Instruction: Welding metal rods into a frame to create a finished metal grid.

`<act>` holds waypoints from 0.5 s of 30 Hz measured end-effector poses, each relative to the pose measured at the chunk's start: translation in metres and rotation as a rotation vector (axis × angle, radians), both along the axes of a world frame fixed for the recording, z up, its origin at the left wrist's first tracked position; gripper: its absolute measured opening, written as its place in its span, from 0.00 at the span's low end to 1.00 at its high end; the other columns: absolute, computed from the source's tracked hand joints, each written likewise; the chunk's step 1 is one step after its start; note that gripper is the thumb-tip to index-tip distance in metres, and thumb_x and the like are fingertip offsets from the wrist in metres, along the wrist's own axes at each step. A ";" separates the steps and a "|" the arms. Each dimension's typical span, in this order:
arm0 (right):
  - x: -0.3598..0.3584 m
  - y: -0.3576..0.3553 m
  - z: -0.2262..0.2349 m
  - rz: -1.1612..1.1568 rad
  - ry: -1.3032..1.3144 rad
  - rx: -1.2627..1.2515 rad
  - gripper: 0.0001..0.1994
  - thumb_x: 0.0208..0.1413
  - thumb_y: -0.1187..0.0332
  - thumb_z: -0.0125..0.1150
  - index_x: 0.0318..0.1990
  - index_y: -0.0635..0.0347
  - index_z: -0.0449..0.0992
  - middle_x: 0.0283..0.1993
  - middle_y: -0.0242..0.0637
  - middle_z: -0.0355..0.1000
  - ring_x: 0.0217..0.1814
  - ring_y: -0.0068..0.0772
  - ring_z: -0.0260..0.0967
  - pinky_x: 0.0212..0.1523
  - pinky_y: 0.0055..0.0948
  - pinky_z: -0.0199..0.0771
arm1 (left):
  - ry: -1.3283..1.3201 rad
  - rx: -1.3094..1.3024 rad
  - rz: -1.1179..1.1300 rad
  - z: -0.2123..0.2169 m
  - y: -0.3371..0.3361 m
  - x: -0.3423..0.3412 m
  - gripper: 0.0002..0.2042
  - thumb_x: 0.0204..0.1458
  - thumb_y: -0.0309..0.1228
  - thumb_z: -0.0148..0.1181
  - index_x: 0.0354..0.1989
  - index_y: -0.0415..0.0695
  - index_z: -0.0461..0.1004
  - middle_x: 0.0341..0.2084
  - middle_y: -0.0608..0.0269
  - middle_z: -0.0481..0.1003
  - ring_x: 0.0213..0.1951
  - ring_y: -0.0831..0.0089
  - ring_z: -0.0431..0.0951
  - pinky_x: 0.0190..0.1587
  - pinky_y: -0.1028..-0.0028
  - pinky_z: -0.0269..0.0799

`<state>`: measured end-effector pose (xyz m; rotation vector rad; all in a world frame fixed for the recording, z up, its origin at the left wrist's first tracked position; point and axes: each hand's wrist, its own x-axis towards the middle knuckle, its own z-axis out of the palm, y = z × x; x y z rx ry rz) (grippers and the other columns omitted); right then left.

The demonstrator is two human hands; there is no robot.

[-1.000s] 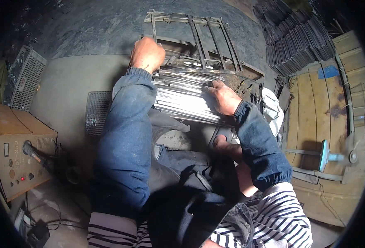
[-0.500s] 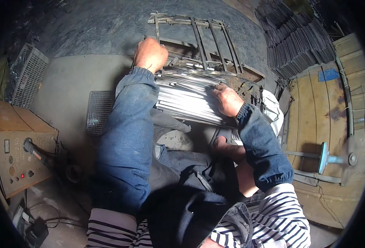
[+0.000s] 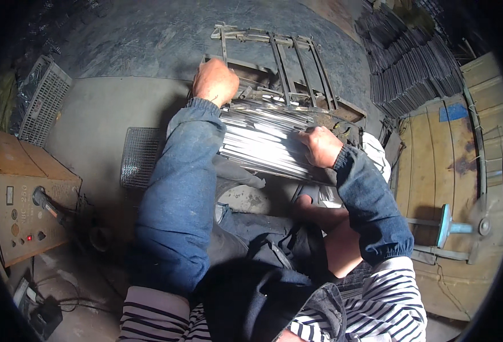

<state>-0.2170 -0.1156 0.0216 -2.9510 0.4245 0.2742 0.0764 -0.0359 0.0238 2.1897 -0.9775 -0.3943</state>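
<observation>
A pile of thin, shiny metal rods [image 3: 263,139] lies across a low stand in front of me, glaring white in the light. At its right end is my right hand [image 3: 324,147], thumb and fingers drawn together over the rods; whatever they grip is too small to make out. My left hand [image 3: 215,83] is closed at the far left corner of the pile, beside the dark metal frame [image 3: 277,62]. Its back hides the fingers and anything in them. The frame has several crossbars and stands tilted behind the rods.
An orange-brown welding machine [image 3: 32,199] with a cable stands at left. Wire grids [image 3: 140,157] and a plastic crate [image 3: 43,102] lie on the floor. Stacked dark metal grids [image 3: 416,71] rise at far right, above a yellowish panel [image 3: 428,148]. A blue clamp-like tool [image 3: 445,226] sits at right.
My right hand has drawn its fingers together and shifted slightly right and nearer. My left hand stays closed at the frame. The whole view has shifted slightly.
</observation>
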 end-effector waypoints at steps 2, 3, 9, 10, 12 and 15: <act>0.002 0.001 0.004 -0.032 0.021 0.040 0.22 0.39 0.73 0.60 0.48 0.60 0.79 0.31 0.54 0.76 0.36 0.58 0.77 0.40 0.49 0.79 | 0.019 0.016 -0.021 -0.001 0.003 0.003 0.19 0.54 0.37 0.60 0.40 0.27 0.78 0.42 0.29 0.76 0.50 0.37 0.77 0.55 0.53 0.73; 0.001 0.002 0.007 -0.064 0.030 0.061 0.24 0.39 0.73 0.60 0.50 0.58 0.80 0.32 0.54 0.77 0.36 0.58 0.77 0.41 0.49 0.79 | 0.030 0.013 -0.003 -0.001 0.002 0.002 0.19 0.54 0.37 0.60 0.40 0.27 0.79 0.42 0.29 0.76 0.50 0.38 0.77 0.55 0.53 0.73; -0.001 -0.001 -0.001 -0.089 0.092 0.003 0.25 0.40 0.73 0.60 0.52 0.58 0.78 0.37 0.54 0.77 0.41 0.57 0.76 0.44 0.49 0.79 | 0.028 0.031 -0.027 0.002 0.000 0.000 0.19 0.55 0.37 0.60 0.40 0.27 0.78 0.42 0.28 0.76 0.49 0.38 0.77 0.54 0.54 0.73; 0.001 0.000 -0.001 -0.117 0.137 -0.035 0.25 0.42 0.73 0.60 0.53 0.59 0.76 0.40 0.55 0.76 0.43 0.58 0.76 0.45 0.49 0.78 | 0.022 0.030 -0.024 0.002 0.000 0.001 0.19 0.55 0.37 0.60 0.40 0.27 0.78 0.41 0.28 0.76 0.49 0.38 0.77 0.54 0.54 0.73; 0.001 -0.003 -0.003 -0.095 0.123 0.037 0.24 0.43 0.72 0.62 0.52 0.64 0.73 0.43 0.57 0.74 0.47 0.61 0.74 0.48 0.50 0.76 | 0.032 0.031 -0.024 0.003 0.000 0.002 0.19 0.55 0.37 0.60 0.40 0.27 0.78 0.42 0.28 0.76 0.49 0.38 0.77 0.54 0.54 0.74; -0.004 -0.004 -0.012 -0.065 0.062 0.061 0.22 0.43 0.72 0.63 0.48 0.68 0.72 0.45 0.56 0.74 0.50 0.62 0.72 0.51 0.48 0.75 | 0.030 0.046 -0.005 0.005 -0.001 0.002 0.14 0.50 0.29 0.57 0.40 0.34 0.82 0.44 0.34 0.78 0.50 0.41 0.79 0.52 0.57 0.76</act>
